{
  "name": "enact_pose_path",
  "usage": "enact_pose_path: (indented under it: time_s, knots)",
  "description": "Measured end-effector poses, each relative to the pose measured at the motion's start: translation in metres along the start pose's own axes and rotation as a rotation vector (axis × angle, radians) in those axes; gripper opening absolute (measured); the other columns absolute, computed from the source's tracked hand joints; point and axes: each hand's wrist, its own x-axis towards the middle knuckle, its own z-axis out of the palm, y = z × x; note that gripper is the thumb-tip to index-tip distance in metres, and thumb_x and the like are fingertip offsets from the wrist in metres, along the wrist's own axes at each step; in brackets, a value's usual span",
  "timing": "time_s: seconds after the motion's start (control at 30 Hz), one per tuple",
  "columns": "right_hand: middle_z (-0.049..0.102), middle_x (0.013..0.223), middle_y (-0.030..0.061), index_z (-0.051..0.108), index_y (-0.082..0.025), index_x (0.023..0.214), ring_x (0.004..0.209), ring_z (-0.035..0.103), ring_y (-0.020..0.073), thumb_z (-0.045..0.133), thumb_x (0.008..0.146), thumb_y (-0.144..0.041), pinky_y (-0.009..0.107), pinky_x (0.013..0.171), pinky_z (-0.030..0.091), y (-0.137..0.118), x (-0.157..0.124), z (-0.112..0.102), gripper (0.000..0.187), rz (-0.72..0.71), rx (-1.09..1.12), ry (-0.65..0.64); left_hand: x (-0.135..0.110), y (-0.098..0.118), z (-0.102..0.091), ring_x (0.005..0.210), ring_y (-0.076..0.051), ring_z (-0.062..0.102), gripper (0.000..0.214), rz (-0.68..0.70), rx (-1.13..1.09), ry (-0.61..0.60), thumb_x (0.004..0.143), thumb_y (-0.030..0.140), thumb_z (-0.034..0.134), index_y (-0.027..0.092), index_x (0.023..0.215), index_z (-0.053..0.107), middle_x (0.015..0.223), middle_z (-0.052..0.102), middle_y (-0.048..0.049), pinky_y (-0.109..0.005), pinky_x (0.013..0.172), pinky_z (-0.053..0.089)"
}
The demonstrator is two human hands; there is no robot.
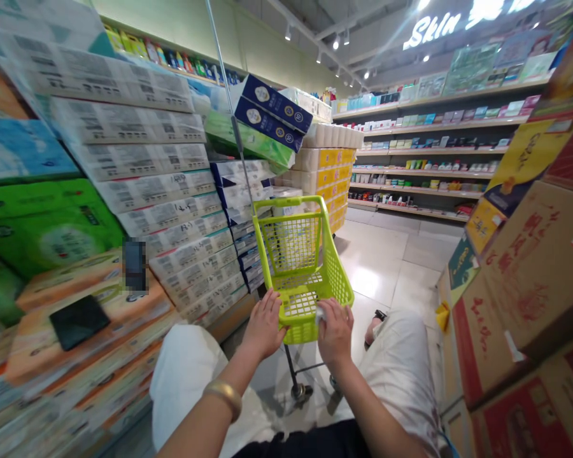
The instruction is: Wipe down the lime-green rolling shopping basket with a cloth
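A lime-green plastic shopping cart (340,270) with grid walls stands in front of my knees on a wheeled metal frame. My left hand (263,326) grips its near left rim, fingers over the edge and thumb on the near side. A gold-coloured bangle (223,399) circles my left wrist. At the near right rim is my right hand (335,329), closed around a small crumpled white cloth or tissue (320,314), most of it hidden by the fingers. Through the grid the cart's bottom shows.
Stacked white packs (167,172) rise on the left. A dark flat object (79,321) lies on orange packs nearby. Cardboard boxes (525,286) line the right. Navy tissue packs (272,113) lean beyond the cart, and stocked shelves (424,149) stand at the back. Tiled floor (379,254) lies between.
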Motion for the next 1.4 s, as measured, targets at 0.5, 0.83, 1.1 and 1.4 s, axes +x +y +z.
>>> enact_pose_path:
  time_s: [0.5,0.83,1.1,1.4]
  knots:
    - [0.064,0.117,0.0075,0.06,-0.021,0.11,0.121,0.05,0.0216,0.04,0.084,-0.01,0.045,0.109,0.018,0.025,0.006,-0.013,0.035,0.046,-0.059,0.049,-0.008,-0.001,0.006,0.146,-0.027,0.019,0.058,-0.018,-0.084,0.061,0.072,0.019,0.057,0.016,0.128,0.04,0.148,0.038,-0.0158,-0.047,0.113,0.034]
    - [0.066,0.113,0.0006,0.058,-0.027,0.111,0.115,0.054,0.0168,0.045,0.076,-0.003,0.039,0.115,0.008,-0.049,-0.006,0.009,0.044,-0.173,0.16,-0.205,-0.01,-0.005,0.01,0.146,-0.027,0.015,0.06,-0.003,-0.099,0.064,0.071,0.018,0.055,0.012,0.129,0.04,0.15,0.035,-0.0175,-0.048,0.117,0.03]
    - [0.063,0.12,0.0068,0.059,-0.021,0.112,0.122,0.05,0.0207,0.04,0.085,-0.011,0.044,0.11,0.015,0.022,0.001,-0.014,0.035,0.054,-0.069,0.058,-0.012,-0.005,0.015,0.145,-0.029,0.019,0.057,0.012,-0.171,0.148,0.07,0.017,0.057,0.014,0.125,0.042,0.148,0.038,-0.0164,-0.05,0.116,0.032]
    - [0.067,0.114,0.0,0.059,-0.028,0.111,0.117,0.054,0.0162,0.046,0.077,-0.004,0.037,0.114,0.009,-0.055,-0.016,0.01,0.043,-0.174,0.173,-0.148,-0.013,-0.008,0.021,0.145,-0.03,0.019,0.06,0.029,-0.195,0.161,0.07,0.013,0.054,0.013,0.127,0.039,0.148,0.036,-0.0187,-0.054,0.115,0.033]
